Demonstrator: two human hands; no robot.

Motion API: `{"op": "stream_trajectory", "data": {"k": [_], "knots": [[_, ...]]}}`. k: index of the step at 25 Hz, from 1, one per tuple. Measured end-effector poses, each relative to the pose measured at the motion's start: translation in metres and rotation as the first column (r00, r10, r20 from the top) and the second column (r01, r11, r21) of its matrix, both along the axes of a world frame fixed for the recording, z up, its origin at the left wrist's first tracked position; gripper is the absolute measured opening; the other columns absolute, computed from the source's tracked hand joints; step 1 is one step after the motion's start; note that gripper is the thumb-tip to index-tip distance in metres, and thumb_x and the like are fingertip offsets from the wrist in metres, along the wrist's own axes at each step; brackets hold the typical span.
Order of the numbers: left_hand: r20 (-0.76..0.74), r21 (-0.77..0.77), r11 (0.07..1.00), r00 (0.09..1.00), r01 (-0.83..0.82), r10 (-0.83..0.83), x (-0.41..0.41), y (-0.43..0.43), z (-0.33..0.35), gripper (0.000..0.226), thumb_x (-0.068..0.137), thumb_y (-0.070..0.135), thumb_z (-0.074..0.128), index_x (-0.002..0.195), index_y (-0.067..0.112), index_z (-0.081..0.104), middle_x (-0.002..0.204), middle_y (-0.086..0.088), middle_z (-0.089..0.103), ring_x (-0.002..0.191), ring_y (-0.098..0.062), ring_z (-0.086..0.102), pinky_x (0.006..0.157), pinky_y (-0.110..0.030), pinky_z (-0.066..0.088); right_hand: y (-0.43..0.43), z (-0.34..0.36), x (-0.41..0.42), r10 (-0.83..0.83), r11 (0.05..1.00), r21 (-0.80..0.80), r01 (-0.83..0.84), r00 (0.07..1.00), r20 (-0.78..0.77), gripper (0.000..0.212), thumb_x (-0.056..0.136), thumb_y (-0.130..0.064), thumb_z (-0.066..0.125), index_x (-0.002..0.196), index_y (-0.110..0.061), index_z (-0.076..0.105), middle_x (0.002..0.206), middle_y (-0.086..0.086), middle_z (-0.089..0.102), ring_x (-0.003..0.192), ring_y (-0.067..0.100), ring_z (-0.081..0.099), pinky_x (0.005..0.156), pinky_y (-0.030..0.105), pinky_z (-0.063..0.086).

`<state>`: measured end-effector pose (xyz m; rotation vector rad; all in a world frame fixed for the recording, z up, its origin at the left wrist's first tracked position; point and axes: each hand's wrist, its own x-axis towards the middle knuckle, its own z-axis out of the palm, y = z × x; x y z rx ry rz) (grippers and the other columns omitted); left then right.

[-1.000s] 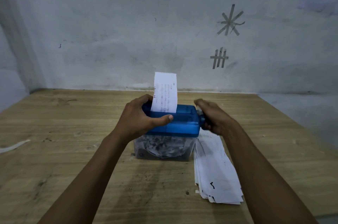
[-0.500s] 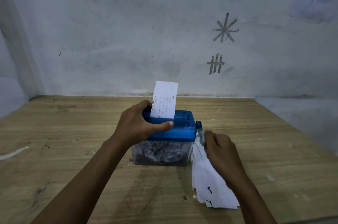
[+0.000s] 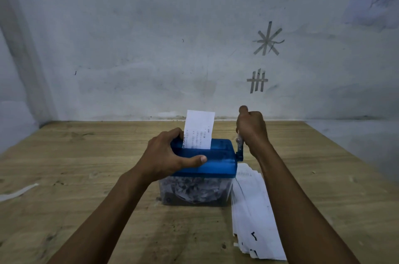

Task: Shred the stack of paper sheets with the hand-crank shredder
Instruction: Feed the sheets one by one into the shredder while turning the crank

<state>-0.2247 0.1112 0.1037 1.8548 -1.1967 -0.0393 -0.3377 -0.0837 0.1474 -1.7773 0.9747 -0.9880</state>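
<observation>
A small hand-crank shredder (image 3: 218, 162) with a blue top and a clear bin full of shreds (image 3: 194, 192) stands mid-table. A white printed sheet (image 3: 199, 130) sticks upright out of its slot. My left hand (image 3: 168, 155) grips the blue top from the left, thumb along its front. My right hand (image 3: 251, 128) is fisted around the crank handle (image 3: 239, 149), which points up at the shredder's right side. A stack of white paper sheets (image 3: 252, 214) lies flat on the table just right of the shredder, partly under my right forearm.
The wooden table (image 3: 86, 177) meets a grey wall (image 3: 151, 48) at the back, with tape marks on the wall. A white paper strip (image 3: 17, 192) lies near the left edge. The table's right edge runs diagonally at the right.
My right hand has swung the crank from low beside the shredder up to the top of its turn. The sheet sits a little lower in the slot. The left hand has kept its hold.
</observation>
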Motion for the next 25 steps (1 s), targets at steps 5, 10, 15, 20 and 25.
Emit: {"op": "stream_trajectory", "data": {"k": [5,10,15,20,25], "knots": [[0.007,-0.047,0.996,0.997,-0.077,0.077,-0.003,-0.005,-0.006,0.067,0.051,0.082,0.075,0.097,0.034,0.059,0.103,0.018,0.064,0.089,-0.003,0.062,0.064,-0.014,0.048,-0.022,-0.068,0.015,0.112,0.925,0.37,-0.09,0.993,-0.038,0.032,0.098,-0.025,0.043,0.074,-0.007,0.052,0.069,0.011,0.056,0.061,0.023,0.051,0.055,0.026,0.037],[0.031,-0.075,0.986,0.988,-0.148,0.151,-0.004,-0.007,-0.009,0.072,0.048,0.089,0.071,0.094,0.034,0.062,0.097,0.018,0.067,0.084,-0.004,0.064,0.067,-0.025,0.057,-0.011,-0.102,-0.01,0.092,0.958,0.278,-0.072,0.994,-0.059,0.029,0.102,-0.019,0.046,0.079,-0.003,0.056,0.082,0.019,0.064,0.063,0.025,0.059,0.047,0.028,0.042],[0.064,-0.065,0.982,0.981,-0.179,0.183,-0.005,-0.006,-0.011,0.072,0.049,0.089,0.069,0.095,0.034,0.062,0.094,0.018,0.067,0.083,-0.003,0.063,0.068,-0.027,0.058,0.038,-0.096,-0.057,0.11,0.984,0.148,-0.1,0.992,-0.061,0.047,0.107,-0.028,0.037,0.07,-0.007,0.057,0.056,0.005,0.052,0.047,0.011,0.046,0.05,0.027,0.036],[0.082,-0.042,0.99,0.987,-0.136,0.139,0.001,-0.006,-0.01,0.072,0.051,0.09,0.067,0.097,0.036,0.062,0.098,0.018,0.067,0.088,-0.003,0.064,0.073,-0.03,0.059,0.053,-0.052,-0.076,0.048,0.957,-0.282,-0.068,0.996,-0.078,0.062,0.108,-0.034,0.032,0.051,-0.014,0.046,0.041,-0.005,0.036,0.032,0.007,0.034,0.037,0.017,0.026],[0.07,0.012,0.997,0.995,-0.072,0.071,0.002,-0.005,-0.008,0.067,0.049,0.087,0.068,0.09,0.035,0.059,0.096,0.016,0.064,0.089,-0.005,0.059,0.071,-0.026,0.047,0.049,-0.025,-0.058,-0.104,0.946,-0.301,0.118,0.993,0.062,0.063,0.108,-0.03,0.035,0.048,-0.013,0.04,0.043,0.001,0.042,0.038,0.012,0.036,0.041,0.024,0.027]]}}
